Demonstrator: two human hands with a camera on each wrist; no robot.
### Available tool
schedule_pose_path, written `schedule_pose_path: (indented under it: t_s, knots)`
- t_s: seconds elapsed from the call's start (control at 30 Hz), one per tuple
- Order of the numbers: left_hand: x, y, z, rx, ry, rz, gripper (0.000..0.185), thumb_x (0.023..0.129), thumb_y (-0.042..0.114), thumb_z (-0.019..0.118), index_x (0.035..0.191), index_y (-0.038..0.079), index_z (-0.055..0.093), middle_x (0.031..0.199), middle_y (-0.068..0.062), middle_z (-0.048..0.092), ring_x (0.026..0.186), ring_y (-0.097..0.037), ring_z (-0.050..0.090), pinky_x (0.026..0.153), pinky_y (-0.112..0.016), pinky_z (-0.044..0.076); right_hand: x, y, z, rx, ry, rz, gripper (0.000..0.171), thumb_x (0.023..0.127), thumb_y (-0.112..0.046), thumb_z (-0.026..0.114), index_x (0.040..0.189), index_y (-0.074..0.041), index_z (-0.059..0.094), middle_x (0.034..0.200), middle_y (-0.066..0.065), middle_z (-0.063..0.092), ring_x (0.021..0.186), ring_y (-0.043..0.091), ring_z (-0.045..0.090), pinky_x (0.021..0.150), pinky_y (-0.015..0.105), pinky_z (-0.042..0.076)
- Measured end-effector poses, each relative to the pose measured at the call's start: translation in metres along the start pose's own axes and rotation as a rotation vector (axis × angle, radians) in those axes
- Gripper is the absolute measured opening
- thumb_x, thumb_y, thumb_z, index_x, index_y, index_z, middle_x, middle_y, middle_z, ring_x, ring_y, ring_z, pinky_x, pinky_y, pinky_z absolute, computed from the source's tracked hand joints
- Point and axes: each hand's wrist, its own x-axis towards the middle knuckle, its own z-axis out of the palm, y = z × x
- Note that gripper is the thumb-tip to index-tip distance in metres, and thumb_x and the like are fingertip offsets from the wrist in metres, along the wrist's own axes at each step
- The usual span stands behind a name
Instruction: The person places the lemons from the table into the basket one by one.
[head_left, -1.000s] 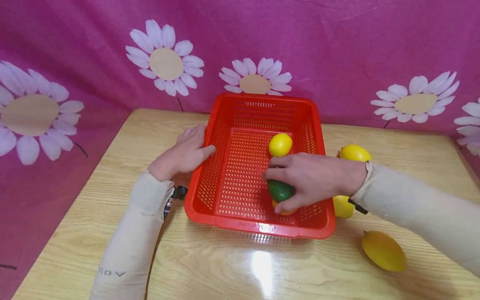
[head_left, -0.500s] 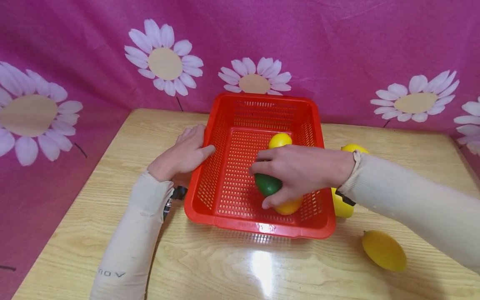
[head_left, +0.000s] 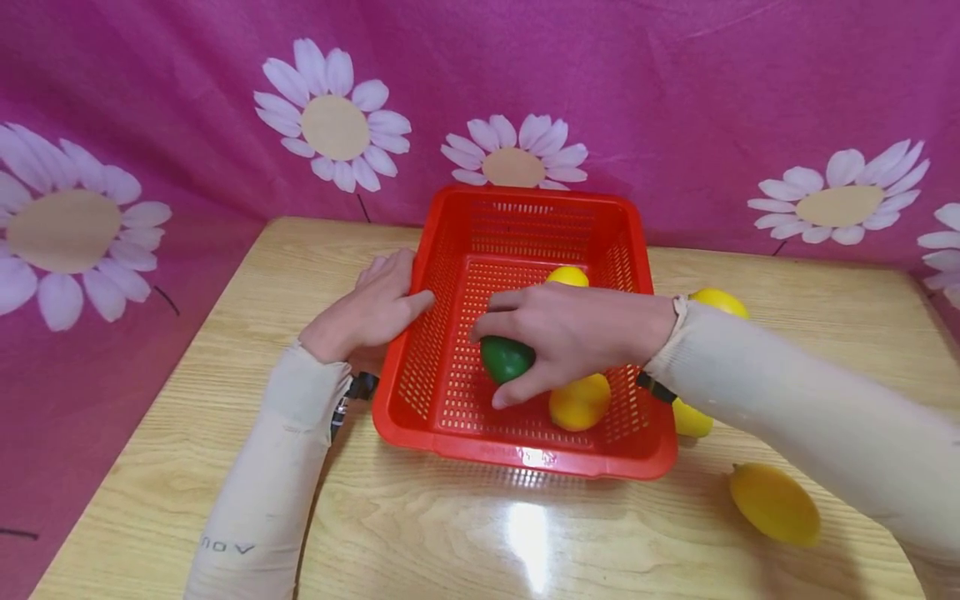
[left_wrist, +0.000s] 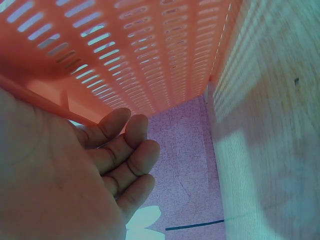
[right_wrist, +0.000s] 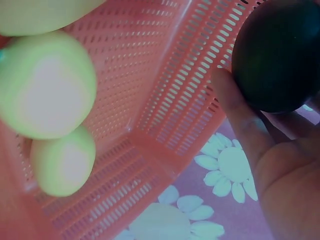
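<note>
Green fruit [head_left: 506, 358] held over the basket [head_left: 525, 454] floor.
The right hand [head_left: 570, 333] curls its fingers [head_left: 501, 323] and thumb round the green fruit, inside the red basket, just left of a yellow fruit [head_left: 579, 402]; another yellow one [head_left: 567, 276] lies behind the hand. The left hand [head_left: 367, 312] rests flat against the basket's left wall, fingers straight and close together. The right wrist view shows the thumb [right_wrist: 239, 112] pressed on the dark fruit [right_wrist: 277, 55]; the left wrist view shows only palm [left_wrist: 55, 175], wall and tabletop [left_wrist: 270, 150]. Three more yellow fruits lie right of the basket.
</note>
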Motion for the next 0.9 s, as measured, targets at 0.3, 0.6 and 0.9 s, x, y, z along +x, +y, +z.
schedule_pose_path:
  t_s: [0.3,0.6,0.9]
  knots:
    - [0.000,-0.002,0.000,-0.042,-0.012,-0.003,0.052,0.097,0.026,0.056,0.144,0.012,0.040,0.128,-0.005,0.052,0.118,-0.021,0.043,0.099,-0.044,0.041,0.018,0.000,0.010,0.041,-0.065,0.014,0.080,0.083,-0.061,0.076,0.148,-0.019,0.056,0.138,0.002,0.063,0.105,0.012,0.065,0.086,0.026,0.060]
    - [0.001,0.001,0.000,-0.016,-0.009,-0.011,0.052,0.098,0.027,0.054,0.145,0.010,0.040,0.129,-0.007,0.053,0.119,-0.022,0.041,0.099,-0.044,0.037,0.026,0.003,0.028,0.026,-0.175,0.041,0.080,0.089,-0.061,0.071,0.153,-0.018,0.050,0.147,0.007,0.058,0.112,0.016,0.065,0.096,0.032,0.058]
    - [0.001,0.001,0.000,0.009,0.005,-0.008,0.049,0.098,0.029,0.052,0.141,0.006,0.043,0.124,-0.008,0.054,0.113,-0.024,0.040,0.095,-0.041,0.032,0.028,0.000,0.035,-0.013,-0.259,0.075,0.077,0.085,-0.056,0.078,0.150,-0.021,0.054,0.145,0.006,0.059,0.111,0.018,0.065,0.102,0.039,0.057]
